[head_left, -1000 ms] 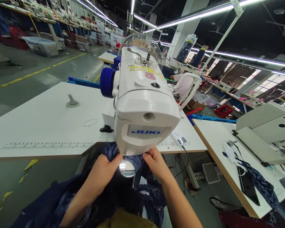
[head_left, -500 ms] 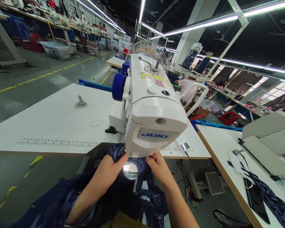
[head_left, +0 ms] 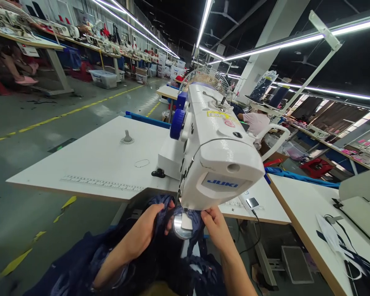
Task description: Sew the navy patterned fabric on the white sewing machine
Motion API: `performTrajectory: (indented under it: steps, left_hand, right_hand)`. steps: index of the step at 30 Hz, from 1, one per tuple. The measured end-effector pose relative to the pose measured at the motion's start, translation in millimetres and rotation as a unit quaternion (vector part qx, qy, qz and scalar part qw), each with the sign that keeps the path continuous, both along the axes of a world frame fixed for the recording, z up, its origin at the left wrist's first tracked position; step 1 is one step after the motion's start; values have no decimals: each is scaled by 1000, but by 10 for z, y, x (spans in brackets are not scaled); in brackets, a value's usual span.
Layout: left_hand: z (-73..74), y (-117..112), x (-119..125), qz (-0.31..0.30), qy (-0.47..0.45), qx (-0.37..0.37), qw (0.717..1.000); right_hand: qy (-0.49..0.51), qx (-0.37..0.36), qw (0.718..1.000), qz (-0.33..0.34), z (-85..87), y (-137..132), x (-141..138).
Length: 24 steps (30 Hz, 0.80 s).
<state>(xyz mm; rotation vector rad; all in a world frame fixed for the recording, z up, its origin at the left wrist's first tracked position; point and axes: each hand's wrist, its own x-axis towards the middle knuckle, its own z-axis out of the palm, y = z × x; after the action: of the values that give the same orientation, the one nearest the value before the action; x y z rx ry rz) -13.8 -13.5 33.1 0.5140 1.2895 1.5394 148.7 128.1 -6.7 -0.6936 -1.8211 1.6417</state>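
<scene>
A white sewing machine [head_left: 222,164] with a JUKI label stands over the dark navy garment [head_left: 195,220]. My left hand [head_left: 146,226] grips a fold of the garment left of the machine's shiny round metal end [head_left: 183,226], its thumb on top and fingertips showing beyond the cloth. On the other side, my right hand [head_left: 215,224] pinches the cloth between thumb and fingers, close under the machine head. More of the garment hangs down between my forearms. The needle area is mostly hidden behind the head.
The white table [head_left: 95,152] carries a printed ruler scale [head_left: 103,183], a small grey stand [head_left: 126,137] and a loop of thread [head_left: 142,163]. A second table [head_left: 308,191] with another machine is at right. Behind stand a fan [head_left: 203,80] and a seated person [head_left: 255,123].
The view has swung left, so the machine and tables appear farther right. My left hand has drawn back from the machine head and its fingers have shifted on the cloth. My right hand keeps its pinch.
</scene>
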Motion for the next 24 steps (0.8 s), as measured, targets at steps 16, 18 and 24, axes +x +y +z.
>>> performTrajectory:
  steps: [16, 18, 24]
  left_hand:
    - [-4, -88, -106, -14, 124, -30, 992]
    - [-18, -100, -107, -15, 136, -30, 990]
    - [-2, -114, -89, -13, 139, -53, 989]
  right_hand:
    - [8, 16, 1000, 24, 94, -74, -11]
    - [15, 18, 999, 22, 60, -65, -6]
    - [5, 22, 1000, 8, 5, -49, 26]
